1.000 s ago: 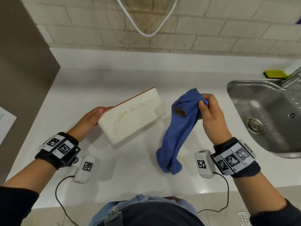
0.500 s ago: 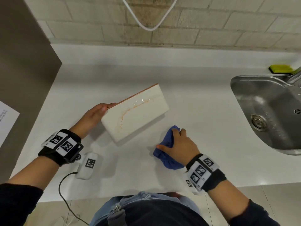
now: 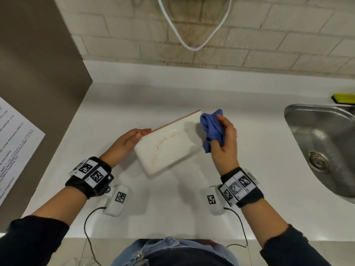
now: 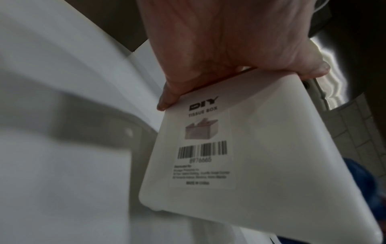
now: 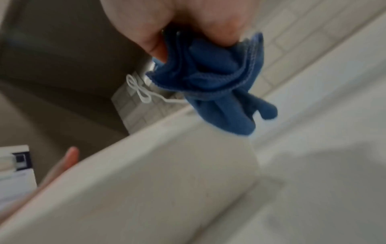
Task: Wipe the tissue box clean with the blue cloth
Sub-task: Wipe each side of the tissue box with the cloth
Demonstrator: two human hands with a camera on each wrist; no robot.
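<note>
A white tissue box point(image 3: 169, 144) with a thin wooden lid edge is tilted on the counter, and an orange streak point(image 3: 163, 143) runs across its upper face. My left hand point(image 3: 132, 139) grips its left end; in the left wrist view the fingers point(image 4: 229, 49) hold the box point(image 4: 261, 156) above its barcode label. My right hand point(image 3: 222, 139) grips the bunched blue cloth point(image 3: 212, 129) at the box's far right corner. In the right wrist view the cloth point(image 5: 215, 82) hangs from my fingers just over the box's edge point(image 5: 146, 181).
A steel sink point(image 3: 326, 146) lies to the right, with a yellow sponge point(image 3: 343, 97) behind it. A brown cabinet side point(image 3: 38, 73) carrying a printed sheet point(image 3: 13, 150) stands at the left. A white cable point(image 3: 194, 35) hangs on the brick wall. White counter point(image 3: 172, 204) lies in front.
My right hand bunched the hanging cloth on the counter, then lifted it up to the box's far right corner. The left hand kept holding the tilted box.
</note>
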